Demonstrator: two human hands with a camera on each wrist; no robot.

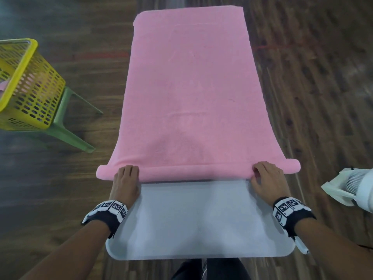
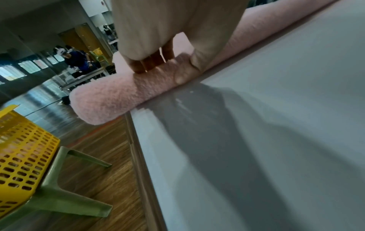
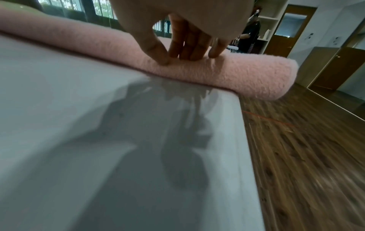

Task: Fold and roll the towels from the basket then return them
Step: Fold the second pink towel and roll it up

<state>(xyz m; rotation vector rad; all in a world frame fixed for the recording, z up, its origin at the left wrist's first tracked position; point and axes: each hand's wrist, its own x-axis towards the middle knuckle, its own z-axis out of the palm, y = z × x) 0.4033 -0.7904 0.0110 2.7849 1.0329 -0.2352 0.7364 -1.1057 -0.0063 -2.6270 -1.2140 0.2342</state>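
A long pink towel (image 1: 189,87) lies folded along the white table (image 1: 193,219), and its near end is wound into a thin roll (image 1: 197,171) that overhangs both table sides. My left hand (image 1: 126,178) grips the roll near its left end; in the left wrist view the fingers (image 2: 146,67) curl over the top of the roll (image 2: 110,100) and the thumb presses its near side. My right hand (image 1: 266,176) pinches the roll near its right end, with thumb and fingers (image 3: 187,54) bent onto the towel (image 3: 247,73).
A yellow perforated basket (image 1: 26,83) with something pink inside sits on a green stool (image 1: 66,128) to the left of the table. A white fan (image 1: 353,188) stands close to my right wrist. Dark wood floor surrounds the table. People stand far off in the room.
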